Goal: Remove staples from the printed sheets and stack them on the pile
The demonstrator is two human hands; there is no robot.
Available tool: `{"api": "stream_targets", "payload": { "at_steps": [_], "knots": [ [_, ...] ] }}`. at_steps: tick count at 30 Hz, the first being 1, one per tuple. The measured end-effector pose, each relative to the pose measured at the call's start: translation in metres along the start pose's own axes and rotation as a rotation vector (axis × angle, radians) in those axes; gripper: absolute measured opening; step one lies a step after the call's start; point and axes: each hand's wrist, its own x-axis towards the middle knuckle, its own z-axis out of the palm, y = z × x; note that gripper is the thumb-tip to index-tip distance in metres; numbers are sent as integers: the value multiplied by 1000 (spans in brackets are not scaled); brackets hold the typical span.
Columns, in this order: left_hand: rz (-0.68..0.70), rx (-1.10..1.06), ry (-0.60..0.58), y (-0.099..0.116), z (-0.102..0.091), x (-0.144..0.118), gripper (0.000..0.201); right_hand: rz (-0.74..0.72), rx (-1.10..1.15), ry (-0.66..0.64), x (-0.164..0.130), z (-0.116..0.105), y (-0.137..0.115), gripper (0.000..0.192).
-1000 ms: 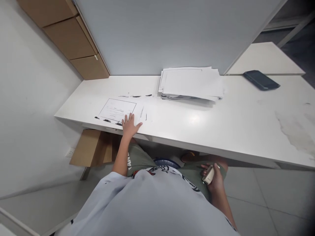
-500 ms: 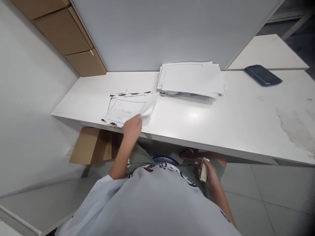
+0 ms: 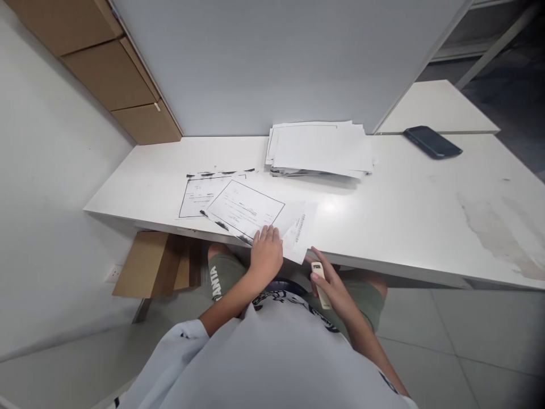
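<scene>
My left hand (image 3: 266,253) grips the near edge of a printed sheet (image 3: 249,211) that lies askew at the front edge of the white desk (image 3: 404,210). Another printed sheet (image 3: 200,194) lies flat just left of it, partly under it. My right hand (image 3: 334,284) is below the desk edge, over my lap, holding a small cream stapler-like tool (image 3: 320,276). A thick stack of white papers (image 3: 319,149) sits at the back of the desk against the partition.
A dark phone (image 3: 432,142) lies at the far right of the desk. Cardboard boxes (image 3: 110,74) are stacked by the wall at back left, and another box (image 3: 149,264) sits under the desk. A grey partition (image 3: 276,62) closes off the back.
My left hand lifted the top sheet from the left pile and dragged it right and nearer. My right hand rose from my lap toward the desk edge with the tool.
</scene>
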Motion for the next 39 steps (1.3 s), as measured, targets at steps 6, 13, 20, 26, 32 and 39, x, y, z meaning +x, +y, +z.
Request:
{"api": "stream_targets", "payload": {
  "at_steps": [6,13,20,26,32,39],
  "knots": [
    [289,-165,24,4,3,5,45,17,51,50,5,3,8,91],
    [1,-6,16,-104,-9,9,56,5,153,115,4,1,3,89],
    [305,-15,-48,-130,-6,-15,61,20,99,124,2,5,-8,90],
    [292,-20,11,-108,-1,-16,46,-35,162,206,1,2,-4,80],
    [303,-16,35,-91,0,-5,43,-20,177,289,2,-6,-2,55],
    [463,-110,19,-55,10,1,61,161,365,138,-17,4,-7,47]
  ]
}}
